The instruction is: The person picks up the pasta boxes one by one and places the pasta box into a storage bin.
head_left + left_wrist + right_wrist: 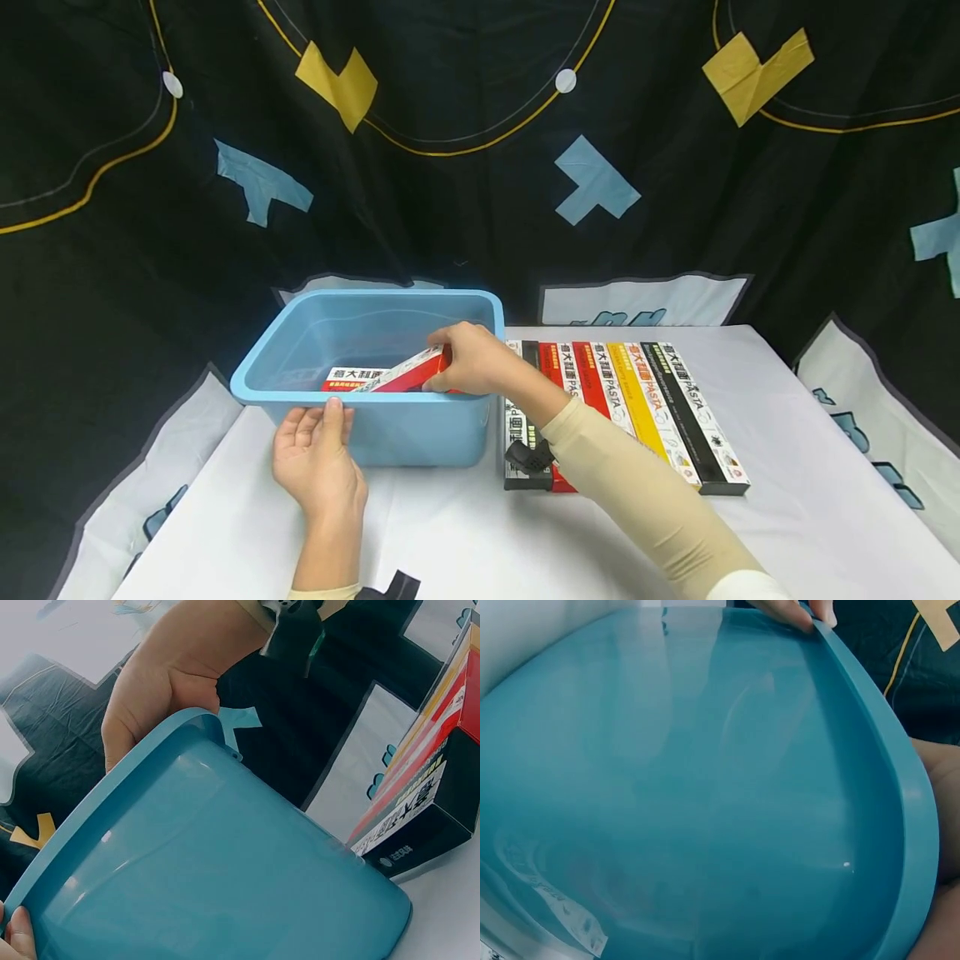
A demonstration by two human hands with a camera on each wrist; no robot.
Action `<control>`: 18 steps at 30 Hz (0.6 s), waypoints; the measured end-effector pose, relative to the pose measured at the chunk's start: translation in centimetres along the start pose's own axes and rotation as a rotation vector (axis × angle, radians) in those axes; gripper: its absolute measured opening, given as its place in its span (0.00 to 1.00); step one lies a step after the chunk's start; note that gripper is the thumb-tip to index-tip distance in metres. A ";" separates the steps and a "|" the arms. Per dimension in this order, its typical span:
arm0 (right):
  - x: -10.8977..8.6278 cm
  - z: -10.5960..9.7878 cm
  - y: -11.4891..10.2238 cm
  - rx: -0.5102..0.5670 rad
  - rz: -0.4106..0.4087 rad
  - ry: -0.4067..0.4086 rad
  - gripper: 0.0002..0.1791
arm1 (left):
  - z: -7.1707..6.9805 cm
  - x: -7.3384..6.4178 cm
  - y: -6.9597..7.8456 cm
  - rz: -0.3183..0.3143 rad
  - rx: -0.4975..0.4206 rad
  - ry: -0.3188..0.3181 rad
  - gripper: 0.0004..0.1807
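A light blue plastic bin [420, 433] stands on the white table, left of centre. At its front rim my left hand [318, 458] holds on, fingers curled up against the underside of the lip. Inside the bin, my right hand [472, 358] grips one end of a red and white pasta box [408, 372], which lies tilted. Another pasta box [347, 377] shows beside it, partly hidden by the front wall. In the left wrist view the right hand [161, 690] reaches over the rim, its fingertips hidden. The right wrist view shows mostly the bin's outer wall [705, 787].
Right of the bin, several long pasta boxes [637, 383] in black, red and yellow lie side by side, partly under the right forearm. A black curtain [465, 225] with tape pieces hangs behind the white table [795, 467].
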State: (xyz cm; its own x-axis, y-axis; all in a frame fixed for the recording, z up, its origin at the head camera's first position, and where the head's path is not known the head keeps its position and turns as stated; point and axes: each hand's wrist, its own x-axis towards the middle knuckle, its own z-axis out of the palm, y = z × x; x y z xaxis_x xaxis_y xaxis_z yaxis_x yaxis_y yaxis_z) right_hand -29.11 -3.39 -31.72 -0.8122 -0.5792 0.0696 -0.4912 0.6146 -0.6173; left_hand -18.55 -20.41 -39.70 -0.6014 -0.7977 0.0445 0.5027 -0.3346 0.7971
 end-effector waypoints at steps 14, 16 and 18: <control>-6.2 -0.1 4.4 0.475 -0.133 0.288 0.32 | -0.1 -0.1 -0.3 0.024 -0.027 -0.008 0.25; -7.3 -0.5 5.5 0.493 -0.124 0.334 0.32 | 0.0 0.1 -0.2 0.020 -0.031 -0.003 0.25; -8.4 -1.1 6.8 0.483 -0.112 0.379 0.32 | 0.2 0.2 -0.2 0.017 -0.041 -0.003 0.25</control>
State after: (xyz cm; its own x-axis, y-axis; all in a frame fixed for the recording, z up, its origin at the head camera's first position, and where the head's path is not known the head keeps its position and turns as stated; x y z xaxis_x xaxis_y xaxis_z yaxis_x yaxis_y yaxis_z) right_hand -25.98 6.19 -35.64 -0.8629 -0.3415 0.3726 -0.4537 0.1983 -0.8688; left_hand -18.85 -20.43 -39.74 -0.5944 -0.8020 0.0595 0.5380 -0.3416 0.7706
